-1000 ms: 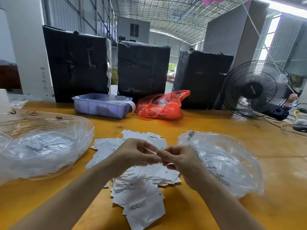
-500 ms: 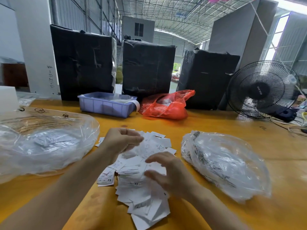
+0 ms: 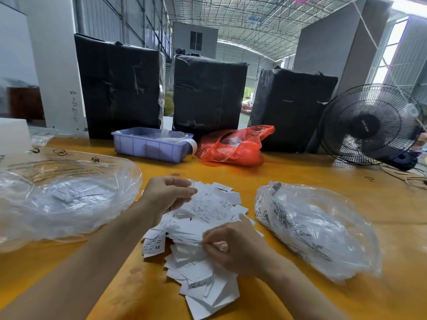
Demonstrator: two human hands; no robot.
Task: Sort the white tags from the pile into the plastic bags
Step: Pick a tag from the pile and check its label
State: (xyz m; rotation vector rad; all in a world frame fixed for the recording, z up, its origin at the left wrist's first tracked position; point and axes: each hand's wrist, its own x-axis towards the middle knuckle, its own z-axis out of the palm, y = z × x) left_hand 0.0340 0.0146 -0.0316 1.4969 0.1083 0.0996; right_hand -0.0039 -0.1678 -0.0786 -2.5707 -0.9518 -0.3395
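- head view showed your sorting partway through: a good-sized pile of white tags (image 3: 203,241) lay spread on the yellow tabletop (image 3: 300,176) between the two clear plastic bags.
- left bag (image 3: 67,199) sat just beside the pile on your left, and white tags were visible through its film, so some sorting was already done there.
- right bag (image 3: 316,229) lay just beside the pile on the other side; printed lettering showed on its plastic, and pale shapes inside looked like tags, though the crinkled film made that hard to confirm.
- your left hand (image 3: 168,195) was over the far edge of the pile with its fingers curled inward; it seemed to be holding a tag or two, but you could not tell for certain from this angle.
- your right hand (image 3: 233,248) was down on the near part of the pile, thumb and forefinger pinching the edge of a tag among the loose ones.
- one tag at the left rim of the pile read "xs" (image 3: 153,247), which suggested you were sorting by size.
- judged by the heap left, plenty of tags were yet to be bagged; the larger share of the job looked to be ahead of you.
- further back, a blue bin (image 3: 150,146), a red bag (image 3: 233,147) and a black fan (image 3: 367,125) stood well apart from the work and played no part.
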